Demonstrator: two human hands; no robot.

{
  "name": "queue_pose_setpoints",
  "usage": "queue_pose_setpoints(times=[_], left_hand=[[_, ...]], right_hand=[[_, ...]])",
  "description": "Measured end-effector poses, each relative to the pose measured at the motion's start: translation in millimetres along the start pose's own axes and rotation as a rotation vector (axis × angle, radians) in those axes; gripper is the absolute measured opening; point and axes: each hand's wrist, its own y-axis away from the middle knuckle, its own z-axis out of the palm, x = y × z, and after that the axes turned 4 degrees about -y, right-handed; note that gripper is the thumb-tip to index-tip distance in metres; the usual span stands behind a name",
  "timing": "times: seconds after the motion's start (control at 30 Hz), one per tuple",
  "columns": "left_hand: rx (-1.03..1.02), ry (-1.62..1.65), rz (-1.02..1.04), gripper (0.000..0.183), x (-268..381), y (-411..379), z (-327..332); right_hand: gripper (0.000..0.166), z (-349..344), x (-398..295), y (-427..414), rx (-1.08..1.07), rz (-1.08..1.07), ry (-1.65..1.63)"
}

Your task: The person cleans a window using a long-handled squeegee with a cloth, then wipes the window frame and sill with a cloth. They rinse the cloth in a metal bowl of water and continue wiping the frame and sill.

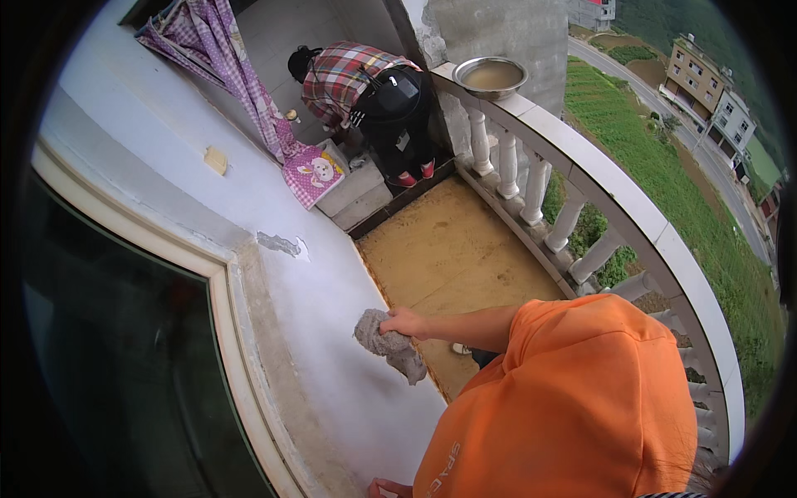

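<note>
My right hand (403, 325) grips a grey, bunched rag (381, 336), with one end of it hanging down. The rag overlaps the lower part of a white-painted wall (330, 311) in the picture; I cannot tell whether it touches the wall. At the bottom edge of the view, cut off by the frame, my left hand (392, 489) lies near the same wall. What that hand touches or holds is not visible. My orange sleeve and top fill the lower right and hide part of the floor.
A metal basin (490, 78) of cloudy liquid rests on the curved balcony railing (598, 159). Another person (367, 87) bends over by a concrete block (355, 190). A purple checked curtain (233, 68) hangs beside them. A dark-paned window (124, 311) borders the wall; tan flooring (454, 243) lies below.
</note>
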Motion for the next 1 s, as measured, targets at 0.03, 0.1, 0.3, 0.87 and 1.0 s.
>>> queue_pose_setpoints(times=[0.03, 0.1, 0.3, 0.87, 1.0], left_hand=[[-0.020, 0.085, 0.005, 0.012, 9, -1, 6], [-0.050, 0.224, -0.029, 0.011, 33, 8, 13], [-0.199, 0.693, -0.466, 0.011, 118, -24, 80], [-0.677, 0.980, -0.312, 0.014, 474, -131, 262], [-0.700, 0.943, -0.200, 0.014, 524, -151, 298]], right_hand=[[0.044, -26, 3, 8, 0.056, 0.031, -0.097], [0.040, -62, -12, 34, 0.169, 0.078, -0.168], [0.026, -208, -124, 108, 0.369, -0.181, -0.380], [0.027, -490, -548, 78, 0.395, -0.886, -0.037], [0.032, -576, -517, -8, 0.612, -0.702, 0.076]])
